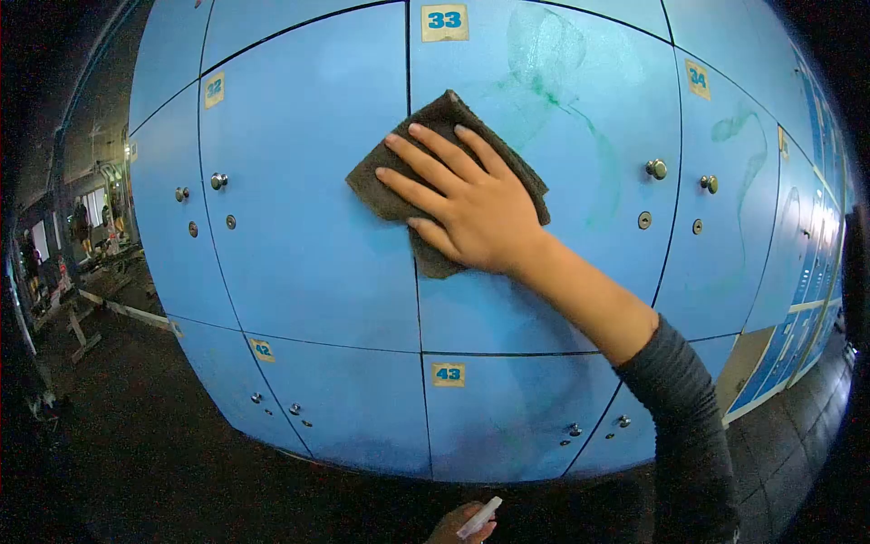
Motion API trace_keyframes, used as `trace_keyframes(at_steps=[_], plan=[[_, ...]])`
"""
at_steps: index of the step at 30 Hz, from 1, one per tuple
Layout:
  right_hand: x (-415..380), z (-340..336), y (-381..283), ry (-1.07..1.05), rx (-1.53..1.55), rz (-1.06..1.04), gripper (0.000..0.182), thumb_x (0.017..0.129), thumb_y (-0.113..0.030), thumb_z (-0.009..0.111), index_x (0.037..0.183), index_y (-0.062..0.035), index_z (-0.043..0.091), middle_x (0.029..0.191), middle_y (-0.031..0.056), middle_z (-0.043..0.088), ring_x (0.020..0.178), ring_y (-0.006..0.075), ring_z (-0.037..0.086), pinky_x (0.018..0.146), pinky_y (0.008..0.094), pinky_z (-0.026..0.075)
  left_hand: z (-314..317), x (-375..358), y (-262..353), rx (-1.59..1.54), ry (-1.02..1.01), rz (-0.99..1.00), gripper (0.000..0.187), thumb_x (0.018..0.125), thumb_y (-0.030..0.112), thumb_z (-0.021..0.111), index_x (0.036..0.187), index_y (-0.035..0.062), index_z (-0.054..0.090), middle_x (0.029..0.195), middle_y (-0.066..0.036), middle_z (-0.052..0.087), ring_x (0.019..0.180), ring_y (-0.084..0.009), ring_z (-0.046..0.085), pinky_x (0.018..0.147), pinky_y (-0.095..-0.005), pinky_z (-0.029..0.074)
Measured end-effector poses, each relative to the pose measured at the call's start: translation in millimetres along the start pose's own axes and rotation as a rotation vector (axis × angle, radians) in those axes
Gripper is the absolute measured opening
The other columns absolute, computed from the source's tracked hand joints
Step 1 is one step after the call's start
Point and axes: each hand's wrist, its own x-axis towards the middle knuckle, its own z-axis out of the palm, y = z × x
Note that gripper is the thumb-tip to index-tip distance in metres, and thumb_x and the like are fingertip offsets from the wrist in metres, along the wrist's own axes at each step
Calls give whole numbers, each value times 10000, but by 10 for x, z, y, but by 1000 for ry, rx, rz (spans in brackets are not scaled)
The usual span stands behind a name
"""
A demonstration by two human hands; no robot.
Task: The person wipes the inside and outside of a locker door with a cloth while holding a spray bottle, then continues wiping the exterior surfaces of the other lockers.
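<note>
My right hand (pixel 480 204), in a dark grey sleeve, presses a folded dark brown cloth (pixel 403 195) flat against the blue lockers. Its fingers are spread over the cloth, which lies across the seam between locker door 32 (pixel 308 236) and locker door 33 (pixel 562 281). Green wet smears (pixel 548 86) run down door 33, above and right of the cloth. At the bottom edge, my left hand (pixel 450 526) is closed around what looks like a spray bottle, of which only the white spray head (pixel 480 517) shows; the rest is out of view or dark.
Round metal knobs (pixel 656 169) and keyholes (pixel 644 220) stick out from the doors. Locker door 34 (pixel 725 227) on the right also has greenish streaks. Door 43 (pixel 507 417) is below. Dark floor tiles (pixel 788 444) lie at right; gym equipment (pixel 86 317) stands at left.
</note>
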Motion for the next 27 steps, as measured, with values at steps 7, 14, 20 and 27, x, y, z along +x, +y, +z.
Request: trace_keyframes(at_steps=[7, 14, 20, 27], plan=[[-705, 196, -794, -292, 185, -118, 621, 764, -339, 576, 1340, -176, 408, 1475, 63, 277, 1348, 242, 266, 1084, 442, 198, -36, 44, -42, 256, 60, 342, 153, 786, 159, 621, 862, 38, 568, 738, -128, 522, 633, -320, 524, 566, -409, 424], [-1819, 466, -1474, -509, 225, -710, 653, 755, -347, 571, 1340, -122, 388, 1486, 46, 246, 1337, 215, 281, 1127, 404, 169, -22, 16, -41, 274, 122, 478, 158, 785, 125, 635, 880, 17, 568, 729, -127, 522, 623, -275, 542, 536, -374, 435], [-509, 221, -458, -298, 371, -327, 504, 769, -265, 544, 1266, -190, 499, 1428, 55, 367, 1316, 243, 341, 1072, 475, 268, -37, -50, -185, 65, 35, 309, 221, 812, 84, 628, 1010, -1, 582, 727, -116, 523, 591, -221, 543, 488, -328, 433], [948, -37, 1011, 339, -343, -39, 441, 869, -356, 477, 1220, -95, 535, 1347, 82, 444, 1266, 246, 385, 1051, 426, 283, -15, 131, -94, 412, 207, 869, 254, 821, 51, 597, 1065, -11, 563, 729, -130, 534, 590, -269, 536, 493, -368, 435]])
